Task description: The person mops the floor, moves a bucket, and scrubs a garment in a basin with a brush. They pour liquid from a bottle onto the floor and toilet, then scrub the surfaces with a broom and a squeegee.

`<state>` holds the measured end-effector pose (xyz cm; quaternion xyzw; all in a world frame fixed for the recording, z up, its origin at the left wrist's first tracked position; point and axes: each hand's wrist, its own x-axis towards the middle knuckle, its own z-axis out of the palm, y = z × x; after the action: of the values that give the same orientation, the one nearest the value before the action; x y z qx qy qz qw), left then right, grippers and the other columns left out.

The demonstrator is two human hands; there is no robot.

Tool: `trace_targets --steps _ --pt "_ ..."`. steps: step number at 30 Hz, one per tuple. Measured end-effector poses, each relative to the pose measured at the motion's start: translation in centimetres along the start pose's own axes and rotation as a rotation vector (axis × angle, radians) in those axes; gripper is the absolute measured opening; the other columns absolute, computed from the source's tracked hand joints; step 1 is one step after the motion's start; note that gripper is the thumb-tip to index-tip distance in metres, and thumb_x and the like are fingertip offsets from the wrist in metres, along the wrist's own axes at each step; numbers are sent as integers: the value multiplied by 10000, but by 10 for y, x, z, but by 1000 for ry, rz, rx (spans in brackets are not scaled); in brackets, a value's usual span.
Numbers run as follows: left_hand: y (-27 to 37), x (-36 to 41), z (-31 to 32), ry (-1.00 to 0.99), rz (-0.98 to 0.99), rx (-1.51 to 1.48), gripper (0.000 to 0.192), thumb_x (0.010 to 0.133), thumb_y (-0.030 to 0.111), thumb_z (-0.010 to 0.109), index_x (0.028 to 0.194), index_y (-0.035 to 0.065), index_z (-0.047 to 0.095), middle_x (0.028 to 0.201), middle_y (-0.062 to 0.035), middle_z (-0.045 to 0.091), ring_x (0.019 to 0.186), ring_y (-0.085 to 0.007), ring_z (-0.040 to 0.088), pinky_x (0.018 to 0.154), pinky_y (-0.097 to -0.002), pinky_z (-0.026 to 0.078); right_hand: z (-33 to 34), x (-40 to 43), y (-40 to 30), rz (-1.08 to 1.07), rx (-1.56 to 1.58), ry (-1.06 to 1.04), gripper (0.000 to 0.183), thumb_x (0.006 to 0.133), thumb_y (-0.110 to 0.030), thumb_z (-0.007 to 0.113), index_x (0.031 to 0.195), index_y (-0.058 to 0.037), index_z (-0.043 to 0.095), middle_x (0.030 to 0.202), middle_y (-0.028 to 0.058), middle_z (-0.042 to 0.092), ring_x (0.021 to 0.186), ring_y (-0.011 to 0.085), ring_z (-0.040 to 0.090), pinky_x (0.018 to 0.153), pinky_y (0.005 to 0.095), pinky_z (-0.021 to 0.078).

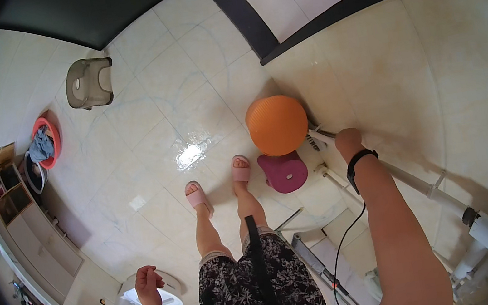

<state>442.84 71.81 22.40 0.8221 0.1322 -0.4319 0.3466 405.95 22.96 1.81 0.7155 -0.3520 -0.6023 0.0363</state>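
Observation:
My left hand (pixel 148 281) hangs at the lower left with its fingers loosely curled and nothing visible in it. Beyond it is a white fixture (pixel 170 290), partly hidden by the hand. My right hand (pixel 348 140) is stretched forward beside the wall, over a white pipe (pixel 406 174). Its fingers are hidden behind the back of the hand, so I cannot tell whether it grips anything. Closest to it is an orange ribbed round plastic object (pixel 277 125) on the floor. A purple plastic stool (pixel 286 173) stands just behind that, partly covered by it.
A smoky translucent stool (pixel 88 85) stands by the far wall. Along the left are a red basin (pixel 57 141) with cloth, a dark tub (pixel 36 173) and a vanity cabinet (pixel 42 246). A black door sill (pixel 242 15) crosses the top. Light glares off the tiled floor (pixel 148 143).

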Motion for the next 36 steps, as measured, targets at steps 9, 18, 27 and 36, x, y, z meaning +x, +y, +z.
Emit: trace_targets --steps 9,18,27,36 --pt "-20 7 12 -44 -33 54 123 888 154 464 881 55 537 611 3 490 514 -67 448 487 -197 378 -36 -43 -40 -52 302 446 181 812 -171 505 884 -52 621 855 94 633 819 259 593 687 394 449" --pt "11 19 58 -142 54 200 122 878 150 466 876 52 538 597 2 476 508 -71 438 487 -199 375 143 -71 -27 412 2593 203 207 808 -313 558 929 -145 550 879 -36 572 786 131 525 721 346 420" --pt "69 27 358 -927 558 476 515 751 107 584 1229 28 412 1184 -152 477 1117 -264 462 929 -351 367 139 -30 5 -106 3008 408 268 852 -263 524 1061 -98 547 1084 64 553 960 183 525 837 354 401" --pt "45 2 566 -1067 891 637 594 724 71 525 1291 92 349 1236 -148 456 1143 -320 435 935 -374 374 104 -17 18 -288 3001 -322 268 875 -326 483 868 -66 544 728 64 579 561 178 542 434 260 444"
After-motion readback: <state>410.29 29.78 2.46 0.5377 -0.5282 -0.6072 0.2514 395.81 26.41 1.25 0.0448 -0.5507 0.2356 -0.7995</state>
